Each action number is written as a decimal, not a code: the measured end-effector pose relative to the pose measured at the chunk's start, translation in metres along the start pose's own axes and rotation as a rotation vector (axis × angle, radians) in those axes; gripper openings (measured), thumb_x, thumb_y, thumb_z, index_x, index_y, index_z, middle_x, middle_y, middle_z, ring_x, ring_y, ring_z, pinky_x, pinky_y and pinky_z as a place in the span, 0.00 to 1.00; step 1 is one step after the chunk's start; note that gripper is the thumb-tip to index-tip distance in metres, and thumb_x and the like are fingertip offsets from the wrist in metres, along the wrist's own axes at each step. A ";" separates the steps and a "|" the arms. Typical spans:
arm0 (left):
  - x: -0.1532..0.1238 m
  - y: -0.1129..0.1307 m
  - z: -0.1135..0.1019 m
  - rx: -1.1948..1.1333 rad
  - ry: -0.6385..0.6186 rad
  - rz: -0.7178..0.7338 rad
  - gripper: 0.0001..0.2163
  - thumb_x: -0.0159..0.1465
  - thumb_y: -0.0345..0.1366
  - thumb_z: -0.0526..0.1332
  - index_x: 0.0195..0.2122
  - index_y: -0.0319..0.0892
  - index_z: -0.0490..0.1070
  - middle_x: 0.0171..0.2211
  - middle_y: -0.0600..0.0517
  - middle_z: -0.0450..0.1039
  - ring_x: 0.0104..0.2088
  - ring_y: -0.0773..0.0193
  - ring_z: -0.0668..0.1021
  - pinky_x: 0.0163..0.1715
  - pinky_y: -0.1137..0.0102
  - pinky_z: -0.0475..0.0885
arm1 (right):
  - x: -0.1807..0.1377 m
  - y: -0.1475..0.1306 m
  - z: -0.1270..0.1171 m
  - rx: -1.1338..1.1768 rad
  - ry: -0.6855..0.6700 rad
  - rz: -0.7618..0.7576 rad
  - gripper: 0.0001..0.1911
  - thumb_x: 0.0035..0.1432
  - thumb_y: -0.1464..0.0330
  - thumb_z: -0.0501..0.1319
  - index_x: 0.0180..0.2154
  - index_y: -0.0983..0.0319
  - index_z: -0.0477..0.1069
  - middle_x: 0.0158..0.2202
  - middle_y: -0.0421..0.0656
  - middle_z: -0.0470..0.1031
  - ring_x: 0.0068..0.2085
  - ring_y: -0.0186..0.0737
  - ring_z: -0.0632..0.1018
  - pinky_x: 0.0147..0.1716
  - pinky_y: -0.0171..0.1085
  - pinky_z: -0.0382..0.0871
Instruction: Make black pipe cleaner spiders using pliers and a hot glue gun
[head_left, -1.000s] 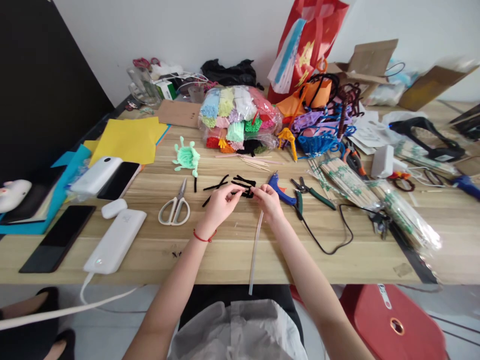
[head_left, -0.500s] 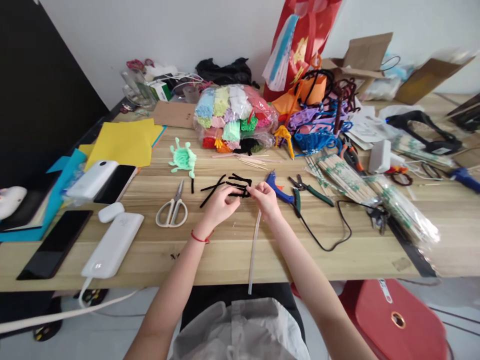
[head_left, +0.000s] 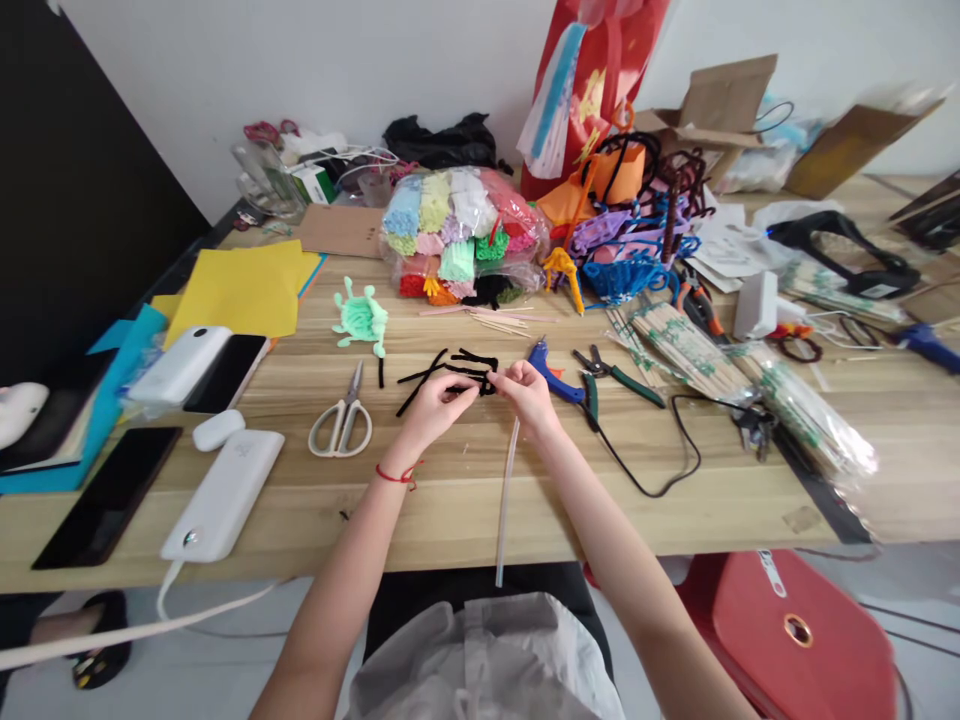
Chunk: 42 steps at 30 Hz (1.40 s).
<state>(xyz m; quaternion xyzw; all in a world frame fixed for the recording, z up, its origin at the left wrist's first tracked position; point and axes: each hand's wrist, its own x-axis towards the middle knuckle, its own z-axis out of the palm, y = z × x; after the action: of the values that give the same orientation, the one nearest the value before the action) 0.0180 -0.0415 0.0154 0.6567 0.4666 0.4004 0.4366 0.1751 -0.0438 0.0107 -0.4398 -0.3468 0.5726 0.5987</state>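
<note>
My left hand [head_left: 433, 406] and my right hand [head_left: 528, 392] meet over the middle of the wooden table [head_left: 465, 480]. Both pinch a small black pipe-cleaner piece [head_left: 486, 382] between their fingertips. More black pipe-cleaner strips [head_left: 431, 369] lie just beyond my left hand. A clear glue stick [head_left: 507, 500] runs from under my right hand to the table's near edge. White scissors [head_left: 342, 417] rest to the left of my left hand. A blue glue gun [head_left: 553, 372] sits to the right of my right hand.
A green pipe-cleaner figure [head_left: 361, 318], a bag of coloured pipe cleaners [head_left: 457, 235], pliers [head_left: 619, 373], bundled bamboo skewers [head_left: 750, 380] and a black cord [head_left: 660, 450] lie around. Phones [head_left: 105, 495], a power bank [head_left: 225, 492] and yellow paper [head_left: 240, 290] are at left. A red stool [head_left: 787, 630] stands below right.
My hands have stayed together on the black piece, fingers shifting slightly. The view has drifted a little, so everything sits slightly further left and higher.
</note>
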 end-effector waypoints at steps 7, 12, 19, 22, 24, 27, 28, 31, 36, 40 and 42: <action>0.000 -0.002 -0.001 -0.028 -0.001 -0.028 0.07 0.57 0.38 0.62 0.33 0.42 0.76 0.33 0.49 0.79 0.35 0.61 0.79 0.32 0.70 0.75 | -0.002 -0.001 0.002 -0.002 -0.007 -0.029 0.29 0.34 0.62 0.73 0.22 0.58 0.50 0.20 0.31 0.62 0.24 0.29 0.66 0.28 0.33 0.63; 0.000 -0.003 -0.001 -0.039 0.004 -0.050 0.06 0.57 0.38 0.63 0.33 0.43 0.76 0.29 0.50 0.77 0.32 0.62 0.79 0.29 0.71 0.75 | -0.004 -0.002 0.003 -0.014 -0.007 -0.043 0.29 0.34 0.61 0.73 0.22 0.58 0.50 0.21 0.31 0.63 0.24 0.29 0.66 0.29 0.34 0.65; -0.001 -0.007 0.001 -0.036 0.000 -0.043 0.06 0.56 0.38 0.64 0.33 0.42 0.76 0.32 0.49 0.78 0.34 0.61 0.79 0.31 0.70 0.74 | -0.004 -0.001 0.003 -0.017 -0.013 -0.047 0.29 0.35 0.61 0.73 0.22 0.58 0.50 0.21 0.31 0.63 0.24 0.29 0.67 0.29 0.34 0.65; 0.000 -0.010 0.001 -0.027 -0.003 -0.041 0.07 0.56 0.39 0.65 0.34 0.42 0.75 0.34 0.48 0.78 0.35 0.61 0.79 0.32 0.70 0.75 | -0.004 -0.001 0.003 -0.007 -0.020 -0.051 0.29 0.35 0.62 0.73 0.22 0.58 0.50 0.21 0.31 0.63 0.24 0.29 0.67 0.29 0.33 0.64; 0.000 -0.011 0.001 -0.023 -0.007 -0.034 0.08 0.56 0.39 0.65 0.34 0.42 0.75 0.35 0.48 0.78 0.35 0.62 0.79 0.33 0.69 0.75 | -0.004 -0.001 0.004 -0.011 -0.021 -0.051 0.29 0.36 0.62 0.73 0.22 0.58 0.50 0.21 0.31 0.63 0.24 0.28 0.67 0.29 0.33 0.64; 0.001 -0.013 0.001 -0.022 -0.002 -0.024 0.09 0.56 0.40 0.65 0.34 0.41 0.75 0.35 0.48 0.79 0.34 0.62 0.79 0.34 0.69 0.75 | -0.004 -0.001 0.004 -0.015 -0.021 -0.045 0.29 0.35 0.62 0.72 0.22 0.58 0.49 0.21 0.31 0.62 0.24 0.29 0.66 0.29 0.33 0.64; 0.001 -0.013 0.002 -0.022 -0.001 -0.023 0.09 0.56 0.41 0.65 0.34 0.41 0.76 0.35 0.48 0.79 0.34 0.62 0.79 0.35 0.69 0.75 | -0.004 -0.001 0.004 -0.012 -0.022 -0.044 0.29 0.35 0.62 0.72 0.22 0.58 0.49 0.21 0.31 0.62 0.24 0.29 0.66 0.29 0.33 0.64; 0.001 -0.013 0.002 -0.028 -0.002 -0.033 0.10 0.56 0.41 0.66 0.34 0.41 0.76 0.35 0.48 0.79 0.34 0.62 0.79 0.36 0.68 0.75 | -0.004 0.000 0.004 -0.001 -0.027 -0.047 0.29 0.35 0.62 0.73 0.22 0.58 0.50 0.21 0.31 0.62 0.24 0.29 0.66 0.29 0.33 0.63; 0.001 -0.013 0.001 -0.026 -0.002 -0.067 0.11 0.55 0.42 0.66 0.34 0.41 0.76 0.36 0.48 0.79 0.35 0.61 0.79 0.37 0.67 0.75 | -0.005 0.000 0.005 0.008 -0.023 -0.040 0.29 0.35 0.62 0.73 0.22 0.58 0.50 0.21 0.31 0.63 0.24 0.28 0.66 0.29 0.33 0.62; 0.000 -0.014 0.001 -0.023 0.003 -0.085 0.12 0.54 0.43 0.67 0.34 0.40 0.76 0.36 0.48 0.79 0.36 0.61 0.79 0.39 0.66 0.74 | -0.006 0.000 0.006 0.031 -0.021 -0.035 0.28 0.35 0.64 0.73 0.22 0.59 0.51 0.21 0.31 0.65 0.24 0.28 0.66 0.28 0.32 0.62; 0.000 -0.015 0.002 -0.024 0.020 -0.097 0.12 0.54 0.43 0.67 0.34 0.40 0.76 0.35 0.48 0.79 0.36 0.61 0.79 0.38 0.66 0.73 | -0.006 0.000 0.006 0.046 -0.024 -0.034 0.27 0.36 0.65 0.73 0.22 0.59 0.51 0.21 0.31 0.65 0.24 0.28 0.66 0.29 0.32 0.61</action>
<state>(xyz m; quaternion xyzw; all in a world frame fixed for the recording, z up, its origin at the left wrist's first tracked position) 0.0165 -0.0390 0.0006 0.6239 0.4974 0.3908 0.4589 0.1687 -0.0489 0.0137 -0.4130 -0.3480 0.5752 0.6144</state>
